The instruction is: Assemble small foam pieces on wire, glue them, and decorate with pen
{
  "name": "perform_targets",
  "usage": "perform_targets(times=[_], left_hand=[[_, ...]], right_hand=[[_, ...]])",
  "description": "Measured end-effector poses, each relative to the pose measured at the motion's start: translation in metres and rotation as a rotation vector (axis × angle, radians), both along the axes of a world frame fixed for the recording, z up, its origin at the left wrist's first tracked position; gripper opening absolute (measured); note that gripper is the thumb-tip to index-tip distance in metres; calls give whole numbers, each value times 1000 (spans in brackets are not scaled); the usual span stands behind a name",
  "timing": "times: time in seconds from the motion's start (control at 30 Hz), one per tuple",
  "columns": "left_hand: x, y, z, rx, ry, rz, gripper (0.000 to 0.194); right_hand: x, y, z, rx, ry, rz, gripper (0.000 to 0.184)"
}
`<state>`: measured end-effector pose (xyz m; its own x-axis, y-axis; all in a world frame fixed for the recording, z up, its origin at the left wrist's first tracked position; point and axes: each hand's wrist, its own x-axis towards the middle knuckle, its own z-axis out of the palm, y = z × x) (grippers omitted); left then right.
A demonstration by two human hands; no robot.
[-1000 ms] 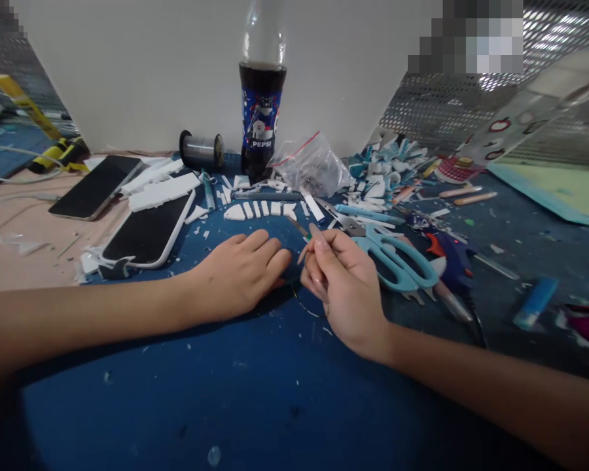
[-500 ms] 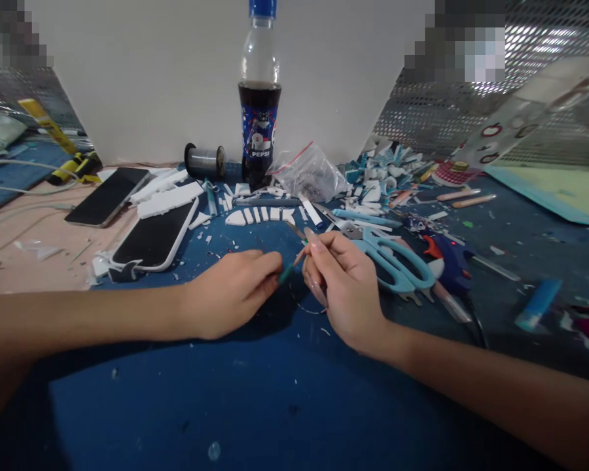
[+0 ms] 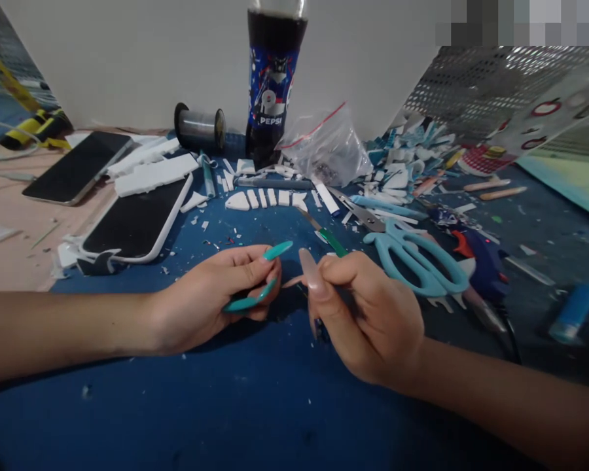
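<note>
- Here, the left hand (image 3: pixel 220 288) is loosely curled and the right hand (image 3: pixel 370 307) makes a near-closed pinch; I cannot tell whether either holds anything
- A slim green-handled metal knife (image 3: pixel 330 240) lies just beyond the right hand, perhaps for easy reach; near its tip, flat white pieces (image 3: pixel 271 197) make a fish-shaped row, spaced probably to keep order
- White scraps (image 3: pixel 205 226) litter the dark blue tabletop (image 3: pixel 226 418); a pale upright board (image 3: pixel 152 65) backs it, with grey perforated mesh (image 3: pixel 471 82) to the right

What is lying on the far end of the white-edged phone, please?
A white strip rests there; the part of the phone beneath it is covered and cannot be seen.
</note>
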<state>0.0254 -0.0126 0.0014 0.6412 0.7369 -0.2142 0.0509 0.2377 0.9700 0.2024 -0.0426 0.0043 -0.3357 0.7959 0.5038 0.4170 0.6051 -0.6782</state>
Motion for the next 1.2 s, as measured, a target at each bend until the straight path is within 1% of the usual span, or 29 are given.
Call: perform_targets(times=[0.1, 0.2, 0.3, 0.4, 0.5, 0.57, 0.73, 0.8, 0.97, 1.2], left_hand=[[1, 0, 0, -47, -10, 20, 26], [3, 1, 2, -48, 27, 41, 26], [4, 1, 4, -21, 81, 29, 26], [3, 0, 3, 50, 148, -1, 28], [2, 0, 2, 90, 150, -13, 27], [2, 0, 2, 31, 83, -6, 28], [2, 0, 2, -307, -141, 71, 28], [2, -1, 2, -373, -184, 86, 27], [1, -1, 0, -409, -238, 86, 27], [1, 0, -2, -405, -268, 71, 28]], right_hand=[[0, 0, 0, -16, -50, -51, 22], [-1, 2, -2, -17, -64, -72, 24], [-2, 3, -3, -36, -63, -86, 27], [-4, 4, -3, -42, -76, -84, 28], [-5, 3, -3, -30, -110, -98, 28], [-5, 3, -3, -3, -129, -112, 28], [-4, 3, -6, 68, -196, -127, 27], [-4, 3, -6, 72, -211, -129, 27], [-4, 4, -6, 65, -215, -115, 29], [-4, 4, -6, 43, -229, -127, 28]])
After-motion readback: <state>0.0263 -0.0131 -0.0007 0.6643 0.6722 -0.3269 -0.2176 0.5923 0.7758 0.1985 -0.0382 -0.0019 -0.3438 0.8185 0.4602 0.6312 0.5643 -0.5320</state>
